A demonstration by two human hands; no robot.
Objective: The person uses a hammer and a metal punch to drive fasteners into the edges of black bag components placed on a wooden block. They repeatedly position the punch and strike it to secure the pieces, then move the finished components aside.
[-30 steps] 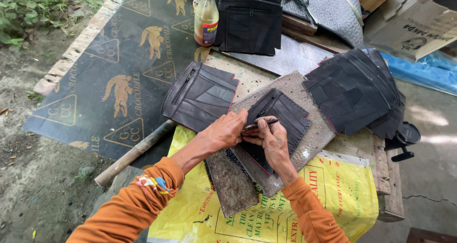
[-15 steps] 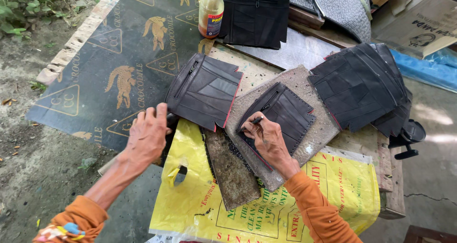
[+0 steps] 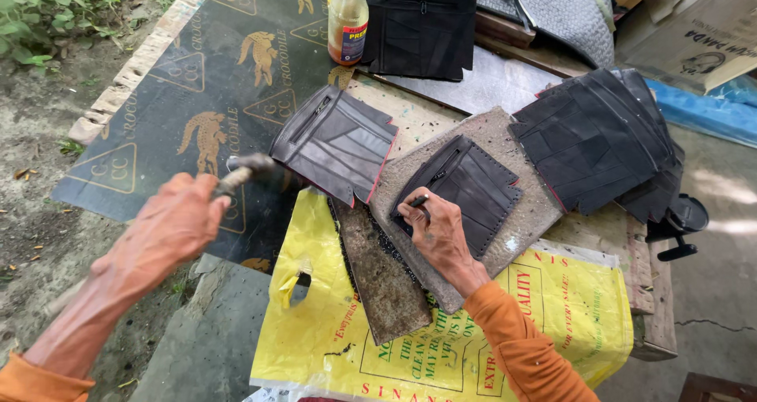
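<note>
1. The right hand (image 3: 438, 232) pinches a short dark punch-like tool (image 3: 418, 202) between thumb and fingers, its tip set on the lower-left edge of a black stitched panel (image 3: 465, 185). The close grip seems meant to keep the tip steady on one spot.
2. The left hand (image 3: 169, 225) is closed in a fist round the handle of a small hammer (image 3: 240, 173), raised well to the left of the black stitched panel, with the head pointing toward it.
3. The black stitched panel lies flat on a grey felt-like pad (image 3: 512, 213), which likely cushions the work and spares the wooden board (image 3: 410, 122) below.
4. A rusty metal strip (image 3: 382, 272) lies just left of and below the panel, partly on a yellow printed sack (image 3: 441, 339).
5. A second grey-black panel with red edging (image 3: 335, 142) rests left of the stitched panel, apart from it; a stack of dark panels (image 3: 595, 138) sits to its right.
6. Beyond the panel stand a bottle of amber liquid (image 3: 347, 20) and a black bag (image 3: 418, 27), on a dark printed mat (image 3: 221, 94).
7. Against half a second ago: the left hand then lay open and flat on the mat's edge, empty; now it grips the hammer, lifted. A second ago it rested beside the right hand on the panel. The right hand has kept its place.
</note>
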